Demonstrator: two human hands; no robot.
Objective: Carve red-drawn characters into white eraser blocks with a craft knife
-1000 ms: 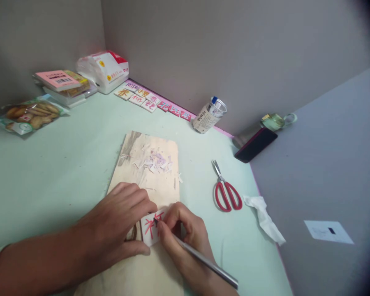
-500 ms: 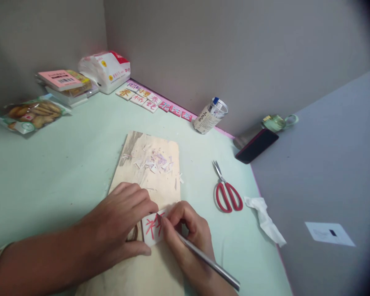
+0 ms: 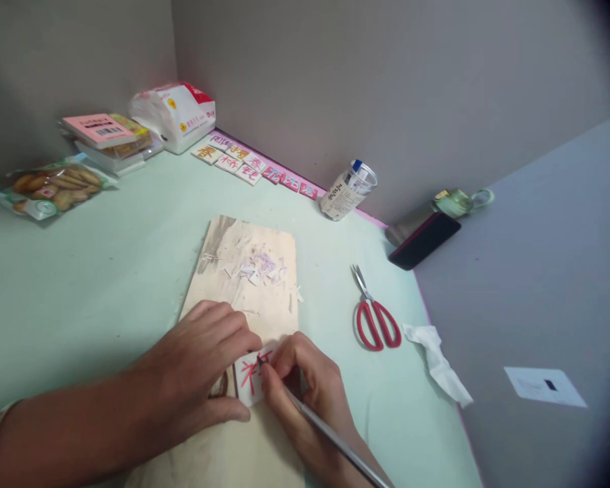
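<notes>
A small white tile [image 3: 247, 392] with a red written character lies on the wooden board [image 3: 274, 312]. My left hand [image 3: 203, 362] is closed on it, thumb at its near edge and fingers at its far edge. Held like a pen, a slim metal craft knife [image 3: 330, 434] sits in my right hand [image 3: 310, 379], with its dark tip on the red strokes. The right fingers cover the tile's right side. Pale and purplish shavings [image 3: 259, 264] lie scattered on the board's far half.
Red-handled scissors [image 3: 373, 315] and a crumpled tissue [image 3: 437, 366] lie to the right. Along the wall stand several character tiles [image 3: 228, 163], a can [image 3: 346, 193] and a phone [image 3: 424, 240]. A tissue pack [image 3: 177, 118], books [image 3: 102, 132] and a snack bag [image 3: 55, 190] are far left.
My right hand and the craft knife have shifted slightly left, the handle's end dropping lower, and more of the red character shows. The left hand stays in place on the tile.
</notes>
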